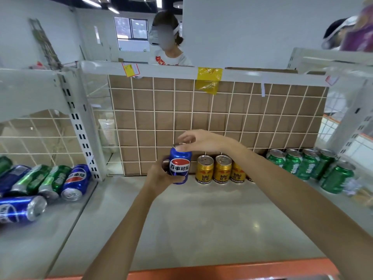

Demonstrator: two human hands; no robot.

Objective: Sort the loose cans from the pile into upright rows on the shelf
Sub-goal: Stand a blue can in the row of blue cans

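Two hands: both mine, on one blue can (179, 165).
Left hand (161, 174): I grip its side.
Right hand (198, 141): my fingertips pinch its top rim.
Blue can: upright, possibly just above the shelf (181, 219), left of the gold cans (220, 169).
Pile (40, 184): lying far left.

Bare shelf (181, 219) foreground; gold cans (222, 169) along back grid (222, 118).

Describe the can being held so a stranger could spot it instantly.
Look at the shelf backed by brown gridded board. Just left of the upright gold cans, the blue can stands upright between the left hand and right hand. It is the only blue can there.
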